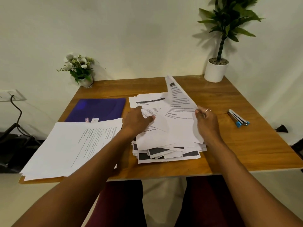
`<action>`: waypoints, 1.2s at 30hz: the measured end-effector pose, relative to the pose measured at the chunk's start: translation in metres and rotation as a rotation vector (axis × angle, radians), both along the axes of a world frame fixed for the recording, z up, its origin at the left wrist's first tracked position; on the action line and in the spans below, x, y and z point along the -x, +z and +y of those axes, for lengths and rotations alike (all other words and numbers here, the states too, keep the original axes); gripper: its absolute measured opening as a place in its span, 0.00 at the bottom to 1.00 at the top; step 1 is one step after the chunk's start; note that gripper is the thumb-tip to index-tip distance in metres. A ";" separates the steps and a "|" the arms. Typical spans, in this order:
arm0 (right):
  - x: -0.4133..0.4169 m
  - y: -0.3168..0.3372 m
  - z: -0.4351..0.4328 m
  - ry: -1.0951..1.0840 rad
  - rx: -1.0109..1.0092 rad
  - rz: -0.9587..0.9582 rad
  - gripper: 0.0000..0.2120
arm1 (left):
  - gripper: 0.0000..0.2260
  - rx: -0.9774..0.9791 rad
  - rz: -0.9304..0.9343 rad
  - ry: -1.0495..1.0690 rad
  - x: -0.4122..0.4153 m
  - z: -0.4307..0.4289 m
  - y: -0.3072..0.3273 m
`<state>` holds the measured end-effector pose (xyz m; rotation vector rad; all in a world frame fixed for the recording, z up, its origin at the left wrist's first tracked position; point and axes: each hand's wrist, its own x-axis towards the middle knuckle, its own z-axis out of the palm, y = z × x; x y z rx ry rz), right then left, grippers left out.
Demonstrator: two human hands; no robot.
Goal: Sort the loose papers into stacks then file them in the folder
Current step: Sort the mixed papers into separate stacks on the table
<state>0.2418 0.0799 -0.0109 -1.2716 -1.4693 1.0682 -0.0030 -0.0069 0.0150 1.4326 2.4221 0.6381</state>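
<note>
Legibly, "REQUIRED PROPS" on papers [173, 133]

Warm, fairly bright light — the tall green potted plant [229, 18] casts soft shadows on the pale wall [131, 38]. The lifted white printed sheet [177, 99] seems motion-blurred; edges bow, wide-angle.

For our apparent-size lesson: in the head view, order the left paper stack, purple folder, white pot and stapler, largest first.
1. left paper stack, nearest the camera, so flattered
2. purple folder, partly covered
3. white pot
4. stapler
</note>
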 end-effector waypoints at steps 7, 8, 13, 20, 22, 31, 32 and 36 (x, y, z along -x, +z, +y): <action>-0.024 0.000 -0.006 -0.065 0.225 0.388 0.09 | 0.28 -0.016 -0.307 -0.179 -0.025 0.002 0.006; -0.029 -0.001 -0.009 -0.064 0.226 0.433 0.11 | 0.24 -0.031 -0.372 -0.190 -0.030 0.005 0.008; -0.069 -0.005 -0.018 -0.216 0.223 0.598 0.17 | 0.16 0.013 -0.285 -0.300 -0.058 0.021 0.016; -0.122 -0.004 -0.002 -0.478 0.264 0.430 0.17 | 0.15 0.187 -0.040 -0.390 -0.077 0.041 0.000; -0.124 -0.006 0.005 -0.473 0.292 0.338 0.16 | 0.16 0.209 0.012 -0.398 -0.078 0.043 -0.005; -0.090 0.007 0.033 -0.347 0.368 0.329 0.15 | 0.07 0.226 0.072 -0.415 -0.072 0.044 -0.017; -0.087 0.008 0.035 -0.328 0.364 0.345 0.13 | 0.09 0.227 0.067 -0.417 -0.071 0.044 -0.017; -0.083 0.008 0.042 -0.303 0.359 0.360 0.11 | 0.14 0.239 0.056 -0.406 -0.073 0.043 -0.017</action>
